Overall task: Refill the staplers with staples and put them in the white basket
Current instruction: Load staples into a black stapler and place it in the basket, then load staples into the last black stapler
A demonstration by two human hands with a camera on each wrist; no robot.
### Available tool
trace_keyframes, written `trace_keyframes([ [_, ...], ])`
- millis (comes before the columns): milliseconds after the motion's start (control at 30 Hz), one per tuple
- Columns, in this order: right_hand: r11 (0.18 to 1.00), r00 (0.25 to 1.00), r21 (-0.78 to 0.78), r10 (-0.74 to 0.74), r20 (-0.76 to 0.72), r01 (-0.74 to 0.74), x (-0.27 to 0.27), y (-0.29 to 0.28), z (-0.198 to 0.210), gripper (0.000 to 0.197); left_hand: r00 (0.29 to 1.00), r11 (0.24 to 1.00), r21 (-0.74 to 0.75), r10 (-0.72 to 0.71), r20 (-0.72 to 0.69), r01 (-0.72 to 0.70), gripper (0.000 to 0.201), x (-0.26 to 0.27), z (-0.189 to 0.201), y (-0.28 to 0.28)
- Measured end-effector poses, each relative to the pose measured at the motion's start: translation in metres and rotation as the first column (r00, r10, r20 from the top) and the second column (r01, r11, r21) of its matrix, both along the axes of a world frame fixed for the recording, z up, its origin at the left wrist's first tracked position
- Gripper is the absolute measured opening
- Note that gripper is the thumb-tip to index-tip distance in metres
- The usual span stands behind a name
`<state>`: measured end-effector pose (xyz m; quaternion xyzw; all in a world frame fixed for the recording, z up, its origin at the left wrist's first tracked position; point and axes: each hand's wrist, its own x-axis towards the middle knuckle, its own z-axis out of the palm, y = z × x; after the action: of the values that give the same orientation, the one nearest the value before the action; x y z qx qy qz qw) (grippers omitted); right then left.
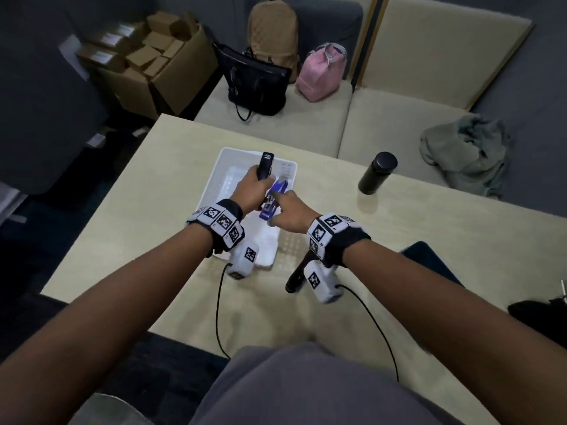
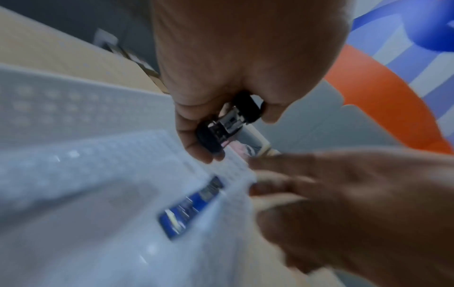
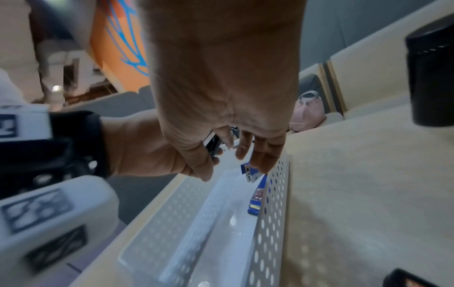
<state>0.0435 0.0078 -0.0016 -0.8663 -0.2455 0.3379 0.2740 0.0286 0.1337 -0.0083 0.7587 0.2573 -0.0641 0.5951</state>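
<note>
Beige table [image 1: 429, 240], white basket [image 1: 227, 161], cushioned bench [image 1: 383, 130]

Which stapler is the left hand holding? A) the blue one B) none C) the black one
C: the left hand grips the black stapler above the white basket, while the blue stapler lies in the basket under the right hand.

beige table [image 1: 429, 240], white basket [image 1: 227, 161], black flask [image 1: 377, 173]

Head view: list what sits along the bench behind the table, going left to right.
Black leather handbag → tan quilted backpack → pink fabric bag → crumpled grey-green garment.
</note>
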Motion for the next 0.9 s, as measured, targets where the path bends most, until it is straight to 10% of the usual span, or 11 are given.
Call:
trace_keyframes([
  [300, 0.978, 0.986, -0.128, -0.164, 0.017, 0.165, 0.007, 0.012, -0.035, 0.048, 0.926, 0.952, 0.186, -0.169, -0.337, 0.241, 0.046, 0.047, -0.071, 0.059],
  [900, 0.978, 0.986, 0.126, -0.166, -0.008, 0.166, 0.010, -0.006, -0.049, 0.067, 0.951, 0.839, 0.465, -0.181, -0.249, 0.282, 0.036, 0.054, -0.085, 0.027],
])
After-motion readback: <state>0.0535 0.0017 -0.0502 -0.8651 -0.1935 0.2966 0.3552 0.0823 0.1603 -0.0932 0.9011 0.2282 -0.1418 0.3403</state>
